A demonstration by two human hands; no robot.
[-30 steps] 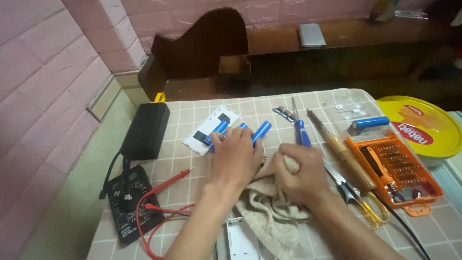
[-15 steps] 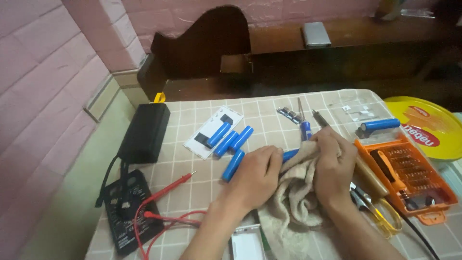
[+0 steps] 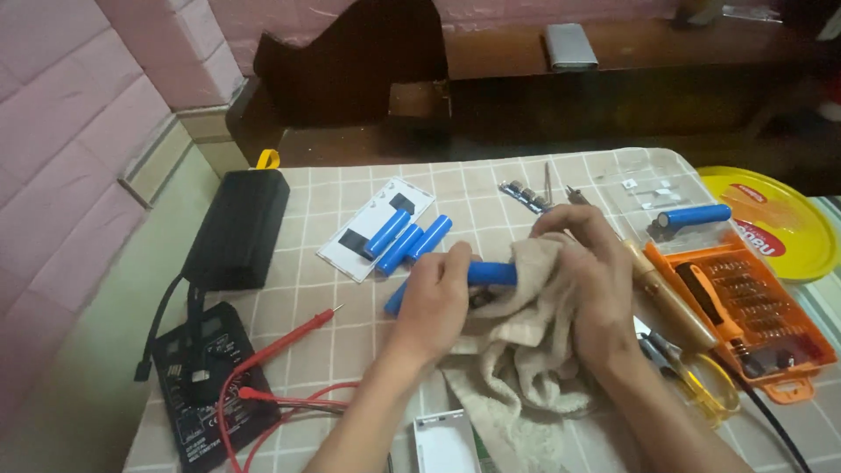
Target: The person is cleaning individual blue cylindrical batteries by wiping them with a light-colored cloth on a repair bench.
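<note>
Cell [image 3: 491, 273] now up off the table — our left hand [image 3: 435, 302] pinches one end, right hand [image 3: 589, 280] wraps cloth [image 3: 526, 350] round the other. A second ago both hands lay flat near the three-cell row [image 3: 407, 238]; wiping looks underway. Spare cell [image 3: 396, 298] just left of our left hand.

I see soft, even, rather dim indoor light on the desk [image 3: 491, 175], with a pinkish cast and only faint shadows under the hands. The shelf [image 3: 613, 96] behind sits in deep shadow. Detail is slightly soft throughout, and the yellow lid [image 3: 780, 219] shows mild glare.
</note>
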